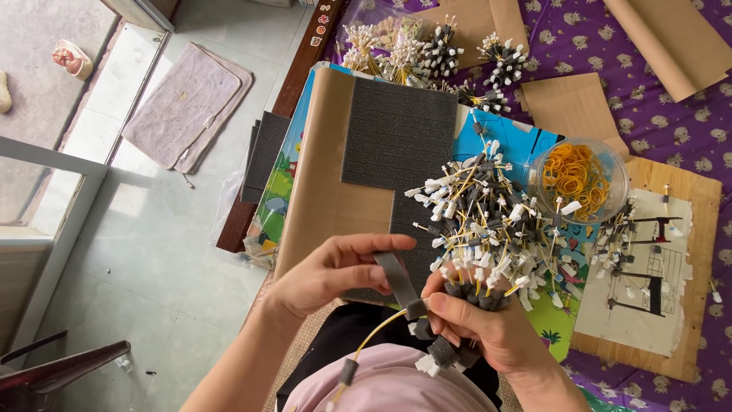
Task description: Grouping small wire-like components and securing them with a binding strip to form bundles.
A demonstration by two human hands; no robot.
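Observation:
My left hand pinches a dark grey foam strip that runs down to a yellow wire. My right hand grips a bundle of foam-wrapped wires with white connectors, their ends sticking up above my fingers. The yellow wire trails toward my lap with a foam piece on it. Just beyond my hands lies a loose pile of the same wires. A sheet of scored grey foam lies on brown paper behind my left hand.
A clear bowl of yellow rubber bands stands right of the pile. Finished wire bundles lie at the far edge. More wires rest on a wooden board to the right. Cardboard sheets lie on purple cloth. Floor and mat are left.

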